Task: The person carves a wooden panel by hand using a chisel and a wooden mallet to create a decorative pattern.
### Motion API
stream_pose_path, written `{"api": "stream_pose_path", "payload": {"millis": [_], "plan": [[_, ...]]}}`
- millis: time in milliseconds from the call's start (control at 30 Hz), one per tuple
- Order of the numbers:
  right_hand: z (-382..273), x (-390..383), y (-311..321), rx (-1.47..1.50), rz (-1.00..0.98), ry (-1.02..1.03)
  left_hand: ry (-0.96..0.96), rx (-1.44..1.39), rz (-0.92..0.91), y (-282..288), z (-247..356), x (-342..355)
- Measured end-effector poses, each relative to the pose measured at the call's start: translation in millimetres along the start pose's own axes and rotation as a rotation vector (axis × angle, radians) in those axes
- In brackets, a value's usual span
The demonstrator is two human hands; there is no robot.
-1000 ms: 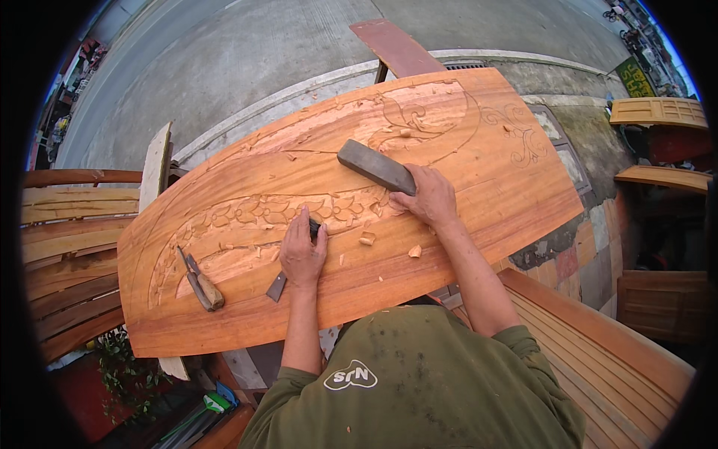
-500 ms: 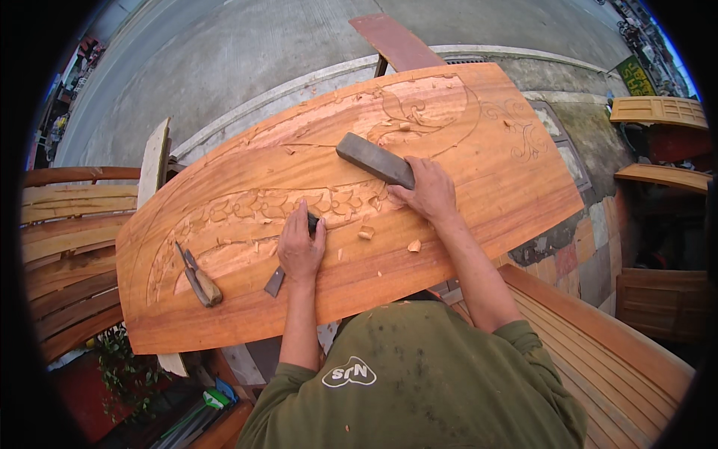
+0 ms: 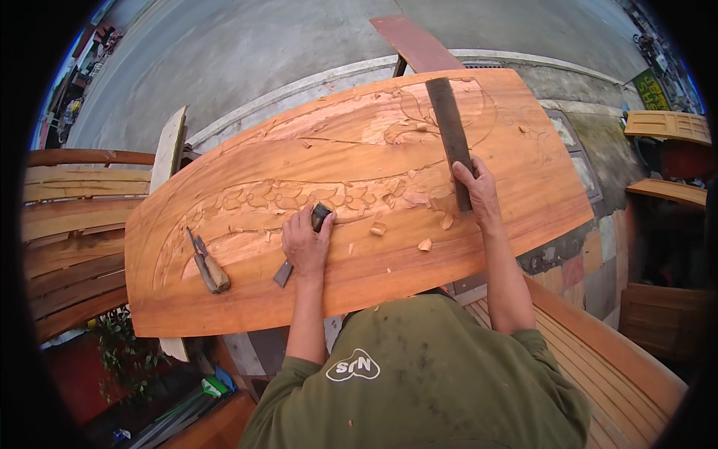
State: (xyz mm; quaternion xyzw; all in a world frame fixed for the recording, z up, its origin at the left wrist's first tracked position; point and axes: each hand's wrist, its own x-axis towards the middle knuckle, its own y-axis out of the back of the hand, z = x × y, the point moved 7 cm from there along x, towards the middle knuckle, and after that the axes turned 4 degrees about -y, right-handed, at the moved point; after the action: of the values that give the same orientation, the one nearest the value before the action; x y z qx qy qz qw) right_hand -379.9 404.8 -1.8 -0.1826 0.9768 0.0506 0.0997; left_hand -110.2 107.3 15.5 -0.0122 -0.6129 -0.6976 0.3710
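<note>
My left hand [image 3: 307, 243] is closed round a chisel, whose dark handle end [image 3: 321, 215] shows past my thumb. Its flat metal blade [image 3: 283, 274] sticks out by the heel of the hand, over the wood. In my right hand [image 3: 481, 191] is a long, dark rectangular block [image 3: 449, 120], gripped near its near end and pointing away from me. Both hands are over a large curved wooden panel [image 3: 359, 288] with carved flowers and scrolls. Two carving chisels [image 3: 209, 271] lie together on its left part.
Wood shavings [image 3: 378, 228] are scattered over the panel. Slatted wooden furniture [image 3: 82, 217] stands at the left, and a slatted bench [image 3: 598, 359] at the lower right. A reddish board [image 3: 415, 45] juts out beyond the panel's far edge. Past it lies grey pavement [image 3: 284, 60].
My right hand has moved right and swung the block from slanting left to pointing nearly straight away. The left hand has tilted, showing more of the chisel's handle. The whole view has shifted slightly.
</note>
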Motion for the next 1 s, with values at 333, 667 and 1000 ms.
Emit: {"api": "stream_pose_path", "payload": {"millis": [333, 667, 1000], "plan": [[27, -27, 81, 0.305, 0.131, 0.021, -0.03, 0.061, -0.058, -10, 6, 9], [29, -25, 83, 0.39, 0.198, 0.011, -0.075, -0.077, -0.079, -5, 7, 11], [33, -22, 84, 0.35, 0.179, 0.014, -0.137, -0.209, -0.127, 8, 7, -5]]}}
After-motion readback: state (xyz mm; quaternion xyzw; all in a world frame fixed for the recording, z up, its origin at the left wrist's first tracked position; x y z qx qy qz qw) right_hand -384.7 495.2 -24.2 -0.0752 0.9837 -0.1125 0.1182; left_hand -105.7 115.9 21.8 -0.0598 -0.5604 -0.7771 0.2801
